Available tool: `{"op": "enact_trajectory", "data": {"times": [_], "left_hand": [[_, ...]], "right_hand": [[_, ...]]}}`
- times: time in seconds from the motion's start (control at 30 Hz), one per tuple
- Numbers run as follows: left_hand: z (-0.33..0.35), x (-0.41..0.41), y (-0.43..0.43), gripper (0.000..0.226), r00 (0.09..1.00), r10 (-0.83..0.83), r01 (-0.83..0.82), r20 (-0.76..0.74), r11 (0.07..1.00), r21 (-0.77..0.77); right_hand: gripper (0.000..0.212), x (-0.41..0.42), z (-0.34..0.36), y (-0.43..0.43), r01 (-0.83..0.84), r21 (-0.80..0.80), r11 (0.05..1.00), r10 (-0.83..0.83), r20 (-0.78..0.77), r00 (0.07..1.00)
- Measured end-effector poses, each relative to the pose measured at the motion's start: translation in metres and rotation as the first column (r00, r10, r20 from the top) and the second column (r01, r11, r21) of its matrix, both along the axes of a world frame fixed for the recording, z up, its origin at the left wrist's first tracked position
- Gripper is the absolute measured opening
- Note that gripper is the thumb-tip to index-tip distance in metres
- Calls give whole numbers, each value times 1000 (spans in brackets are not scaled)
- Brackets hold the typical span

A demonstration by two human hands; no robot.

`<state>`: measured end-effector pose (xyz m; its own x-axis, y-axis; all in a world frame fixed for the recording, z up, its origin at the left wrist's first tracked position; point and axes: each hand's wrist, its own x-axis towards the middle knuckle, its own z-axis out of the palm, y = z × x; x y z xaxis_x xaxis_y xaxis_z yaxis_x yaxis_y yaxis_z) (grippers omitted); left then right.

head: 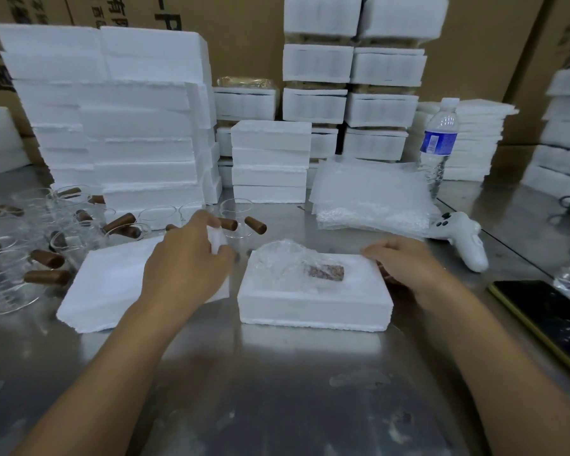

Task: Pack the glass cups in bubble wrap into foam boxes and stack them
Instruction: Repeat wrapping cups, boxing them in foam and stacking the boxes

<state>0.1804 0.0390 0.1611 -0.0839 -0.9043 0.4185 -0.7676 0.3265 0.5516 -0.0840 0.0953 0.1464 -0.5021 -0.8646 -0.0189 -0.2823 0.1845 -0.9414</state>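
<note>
The bubble-wrapped glass cup (297,268) lies in the open foam box (313,304) on the steel table (277,390). The right hand (405,261) curls its fingers over the box's far right corner. The left hand (191,258) pinches the far corner of the foam lid (109,284) just beside the box; bare glass cups (30,241) stand farther left

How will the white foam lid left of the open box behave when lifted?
The flat white foam lid is probably light and stiff: a thick foam slab. Its ragged edges suggest it crumbles if bent. It likely slides on the smooth metal table.
</note>
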Motion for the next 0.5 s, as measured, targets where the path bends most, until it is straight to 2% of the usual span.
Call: {"op": "enact_trajectory", "data": {"times": [0.1, 0.17, 0.23, 0.3, 0.37, 0.4, 0.47, 0.5], "left_hand": [[18, 6, 12, 33, 997, -1, -16, -71, 972, -235], [35, 10, 24, 27, 981, -71, 4, -180, 938, -347], [58, 16, 36, 23, 916, -208, 44, -344, 903, -428], [80, 23, 45, 20, 828, -343, 83, -443, 857, -509], [99, 26, 53, 28, 714, -480, 177, -510, 828, -532], [104, 25, 55, 32, 628, -552, 244, -549, 809, -535], [105, 18, 58, 30, 388, -613, 400, -688, 785, -474], [102, 11, 60, 30, 286, -580, 468, -763, 779, -418]], "right_hand": [[11, 2, -2, 3, 48, -55, 997, -44, 83, 996], [9, 0, -3, 4, 122, -103, 987, -114, 73, 991], [7, 0, -3, 5, 184, -179, 966, -183, 26, 983], [8, 2, -2, 6, 188, -285, 940, -192, 14, 981], [13, 5, 1, 8, 158, -390, 907, -158, 32, 987], [13, 7, 3, 9, 144, -434, 889, -127, 70, 990], [14, 9, 8, 11, 134, -479, 867, -58, 172, 983], [17, 10, 10, 12, 128, -480, 868, -20, 224, 974]]}}
